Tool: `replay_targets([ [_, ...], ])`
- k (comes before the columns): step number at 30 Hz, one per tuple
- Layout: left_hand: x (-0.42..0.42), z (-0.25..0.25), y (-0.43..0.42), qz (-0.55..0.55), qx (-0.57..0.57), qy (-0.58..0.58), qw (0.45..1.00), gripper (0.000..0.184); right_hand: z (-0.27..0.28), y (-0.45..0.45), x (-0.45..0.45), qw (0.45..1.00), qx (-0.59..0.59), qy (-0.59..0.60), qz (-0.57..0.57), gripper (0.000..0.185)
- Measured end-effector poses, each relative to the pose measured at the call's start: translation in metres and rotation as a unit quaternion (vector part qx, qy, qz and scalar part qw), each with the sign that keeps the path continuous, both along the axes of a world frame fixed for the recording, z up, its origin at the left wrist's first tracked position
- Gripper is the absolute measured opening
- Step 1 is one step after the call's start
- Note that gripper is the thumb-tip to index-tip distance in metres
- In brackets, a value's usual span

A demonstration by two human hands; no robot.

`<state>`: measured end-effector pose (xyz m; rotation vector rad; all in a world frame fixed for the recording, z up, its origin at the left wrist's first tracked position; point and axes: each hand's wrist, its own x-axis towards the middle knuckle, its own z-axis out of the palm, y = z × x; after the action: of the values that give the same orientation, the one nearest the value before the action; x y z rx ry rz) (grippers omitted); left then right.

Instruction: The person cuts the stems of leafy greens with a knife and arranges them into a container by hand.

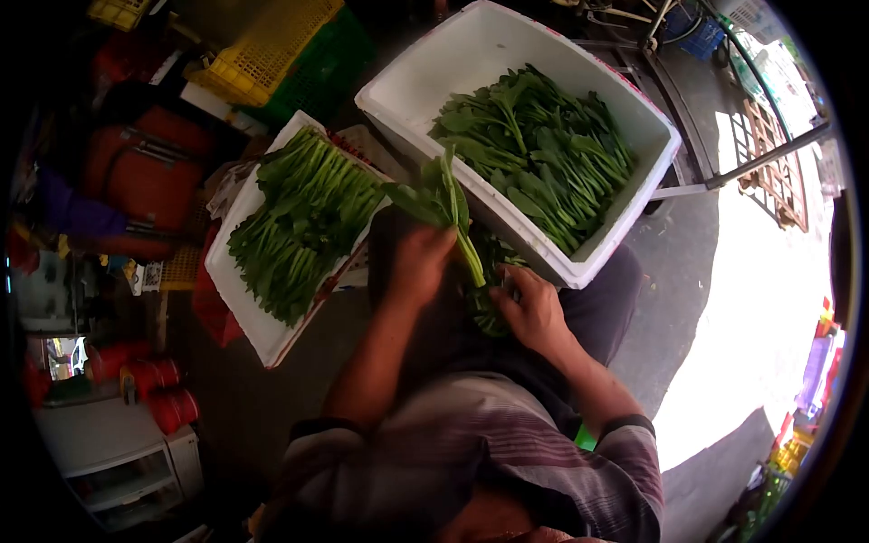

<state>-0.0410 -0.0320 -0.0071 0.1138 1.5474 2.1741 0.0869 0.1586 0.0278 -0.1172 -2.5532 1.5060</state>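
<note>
My left hand (424,262) is closed around a stalk of leafy greens (463,244), its leaves pointing up and away from me. My right hand (532,309) is closed beside the stalk's lower end, thumb towards the stem; something small and greyish shows at its fingers, too indistinct to name. Beyond my hands, a white foam box (407,86) holds a heap of leafy greens (552,154). To the left, a shallow white tray (237,303) bears greens laid in rows (303,222), stems at the far side. More dark greenery (490,321) lies below my hands, partly hidden.
A yellow crate (262,59) and a green crate (321,77) stand at the back left. The foam box rests by a metal frame (683,190). Red containers (163,394) sit on a white cabinet (118,452) at lower left. Bright sunlight covers the floor (738,308) at right.
</note>
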Motion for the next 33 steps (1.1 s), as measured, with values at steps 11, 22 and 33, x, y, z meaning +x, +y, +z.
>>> replay_targets([
  [11, 0.021, 0.015, 0.013, -0.043, -0.063, 0.022, 0.997, 0.020, -0.011, -0.010, -0.018, 0.918, -0.361, -0.167, 0.003, 0.021],
  [22, 0.019, 0.015, 0.001, -0.078, -0.121, 0.047, 0.989, 0.013, -0.034, -0.018, -0.016, 0.903, -0.394, -0.172, 0.013, 0.019],
  [33, 0.022, 0.012, -0.003, -0.057, -0.092, 0.041, 0.993, 0.023, -0.023, -0.018, -0.015, 0.903, -0.391, -0.179, 0.008, 0.022],
])
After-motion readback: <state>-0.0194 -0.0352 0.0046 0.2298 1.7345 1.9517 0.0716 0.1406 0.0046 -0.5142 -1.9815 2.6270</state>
